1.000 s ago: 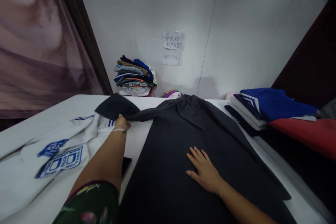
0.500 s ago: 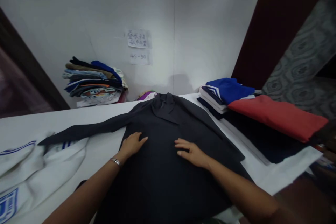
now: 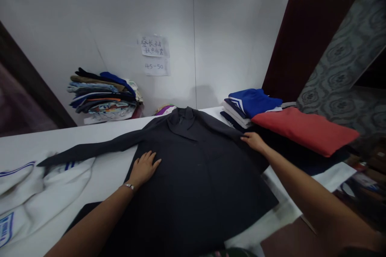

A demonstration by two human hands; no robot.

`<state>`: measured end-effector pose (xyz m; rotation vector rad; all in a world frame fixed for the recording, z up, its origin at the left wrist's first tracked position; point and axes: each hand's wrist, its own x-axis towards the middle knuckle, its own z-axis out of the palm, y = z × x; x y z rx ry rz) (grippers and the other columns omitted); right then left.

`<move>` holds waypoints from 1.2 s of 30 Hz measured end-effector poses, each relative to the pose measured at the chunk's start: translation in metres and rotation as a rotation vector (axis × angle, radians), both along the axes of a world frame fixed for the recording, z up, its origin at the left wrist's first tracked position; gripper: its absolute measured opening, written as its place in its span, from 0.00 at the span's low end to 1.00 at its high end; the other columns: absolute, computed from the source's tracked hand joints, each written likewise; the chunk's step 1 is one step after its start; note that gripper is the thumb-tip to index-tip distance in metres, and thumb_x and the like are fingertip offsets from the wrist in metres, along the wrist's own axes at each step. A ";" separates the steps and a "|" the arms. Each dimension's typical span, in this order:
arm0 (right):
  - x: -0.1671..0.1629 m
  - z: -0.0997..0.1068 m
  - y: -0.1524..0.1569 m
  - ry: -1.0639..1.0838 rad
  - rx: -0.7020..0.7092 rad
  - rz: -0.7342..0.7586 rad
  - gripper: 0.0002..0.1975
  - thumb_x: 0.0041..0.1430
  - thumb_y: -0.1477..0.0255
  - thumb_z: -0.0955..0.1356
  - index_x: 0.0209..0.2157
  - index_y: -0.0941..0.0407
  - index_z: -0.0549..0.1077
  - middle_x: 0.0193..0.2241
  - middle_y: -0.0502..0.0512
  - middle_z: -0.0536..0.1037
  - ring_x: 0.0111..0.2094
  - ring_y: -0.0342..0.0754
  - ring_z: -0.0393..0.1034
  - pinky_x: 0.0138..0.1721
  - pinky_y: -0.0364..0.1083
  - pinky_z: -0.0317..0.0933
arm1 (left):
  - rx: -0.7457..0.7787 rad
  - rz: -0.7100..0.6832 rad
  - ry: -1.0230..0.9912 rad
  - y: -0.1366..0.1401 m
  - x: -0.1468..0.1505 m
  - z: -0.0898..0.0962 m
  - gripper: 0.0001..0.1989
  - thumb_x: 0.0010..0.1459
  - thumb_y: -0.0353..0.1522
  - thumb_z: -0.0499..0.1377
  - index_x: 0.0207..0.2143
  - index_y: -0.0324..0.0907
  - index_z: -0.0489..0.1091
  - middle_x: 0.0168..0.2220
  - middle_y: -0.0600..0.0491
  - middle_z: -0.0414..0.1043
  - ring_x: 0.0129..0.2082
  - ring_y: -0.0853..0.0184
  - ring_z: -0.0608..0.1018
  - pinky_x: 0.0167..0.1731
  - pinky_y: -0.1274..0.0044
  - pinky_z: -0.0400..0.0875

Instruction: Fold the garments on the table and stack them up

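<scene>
One hand [image 3: 144, 168] flat on dark coat [image 3: 193, 180]

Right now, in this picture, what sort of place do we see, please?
Probably an indoor room for working with clothes: a dark coat lies spread on a white table, a pile of garments stands near the wall, and handwritten paper signs are fixed to that wall.

Dk. coat [image 3: 193, 180]: lower L. area partly hidden by L. forearm [image 3: 96, 215]; bottom cut off at frame edge. White garment [image 3: 64, 192]: L. side cut off; blue-bordered print [image 3: 6, 227] likewise, lettering too sm. to read in full. Purple item [image 3: 165, 110]: partly hidden, type unclear. Dk. folded items [image 3: 313, 163]: partly hidden under red garment [image 3: 304, 128]; qty. unclear. Door [image 3: 304, 20]: top cut off. Far-R. objs. [image 3: 366, 184]: blurred, no ID.
</scene>
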<state>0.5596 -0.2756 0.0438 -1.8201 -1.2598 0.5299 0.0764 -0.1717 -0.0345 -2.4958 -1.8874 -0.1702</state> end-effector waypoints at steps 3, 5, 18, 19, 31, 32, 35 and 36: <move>0.021 0.063 0.030 -0.165 0.028 -0.070 0.09 0.56 0.74 0.67 0.34 0.64 0.78 0.35 0.62 0.78 0.45 0.54 0.70 0.51 0.51 0.57 | -0.002 0.003 0.018 -0.001 0.000 0.001 0.30 0.62 0.43 0.45 0.60 0.35 0.63 0.64 0.39 0.58 0.65 0.52 0.59 0.60 0.59 0.54; 0.037 0.101 0.048 -0.504 0.029 -0.193 0.14 0.61 0.72 0.64 0.42 0.66 0.76 0.44 0.66 0.76 0.53 0.56 0.67 0.55 0.53 0.53 | 0.010 0.006 0.020 -0.001 0.000 0.001 0.29 0.62 0.43 0.45 0.60 0.37 0.63 0.64 0.39 0.58 0.65 0.52 0.59 0.60 0.60 0.54; -0.025 -0.053 -0.007 -0.483 -0.046 0.492 0.18 0.59 0.70 0.65 0.51 0.56 0.75 0.51 0.60 0.76 0.52 0.54 0.71 0.57 0.53 0.63 | 0.055 0.005 0.046 -0.002 0.000 -0.006 0.29 0.64 0.43 0.45 0.60 0.36 0.63 0.64 0.42 0.59 0.65 0.54 0.59 0.60 0.61 0.55; -0.024 -0.068 -0.017 -0.496 -0.057 0.467 0.19 0.60 0.69 0.65 0.51 0.57 0.75 0.53 0.61 0.75 0.55 0.55 0.69 0.58 0.53 0.61 | 0.056 0.006 0.045 -0.002 0.000 -0.005 0.29 0.64 0.44 0.45 0.60 0.37 0.63 0.64 0.42 0.59 0.65 0.54 0.59 0.60 0.61 0.55; -0.034 -0.117 -0.122 -0.550 0.111 0.457 0.18 0.64 0.66 0.60 0.47 0.56 0.77 0.52 0.62 0.75 0.55 0.57 0.68 0.57 0.59 0.62 | -0.106 0.063 0.037 -0.035 0.004 0.015 0.26 0.64 0.40 0.48 0.61 0.38 0.62 0.65 0.42 0.57 0.65 0.56 0.58 0.61 0.61 0.53; -0.035 -0.116 -0.126 -0.545 0.108 0.448 0.18 0.63 0.65 0.61 0.46 0.56 0.78 0.52 0.62 0.75 0.55 0.57 0.69 0.56 0.60 0.62 | -0.112 0.072 0.037 -0.041 0.000 0.017 0.26 0.64 0.40 0.49 0.60 0.39 0.63 0.65 0.42 0.58 0.65 0.55 0.59 0.61 0.60 0.54; -0.042 -0.105 -0.123 -0.447 0.073 0.443 0.18 0.63 0.64 0.61 0.45 0.55 0.79 0.48 0.61 0.78 0.51 0.56 0.72 0.54 0.58 0.65 | -0.106 0.129 0.026 -0.054 -0.016 0.025 0.25 0.62 0.42 0.51 0.58 0.42 0.66 0.64 0.42 0.59 0.65 0.54 0.59 0.60 0.60 0.56; -0.047 -0.099 -0.116 -0.395 0.067 0.451 0.18 0.63 0.63 0.61 0.45 0.54 0.78 0.46 0.60 0.79 0.49 0.55 0.73 0.53 0.56 0.66 | -0.102 0.158 0.008 -0.057 -0.022 0.028 0.25 0.61 0.43 0.51 0.57 0.41 0.67 0.64 0.42 0.60 0.64 0.54 0.61 0.58 0.61 0.58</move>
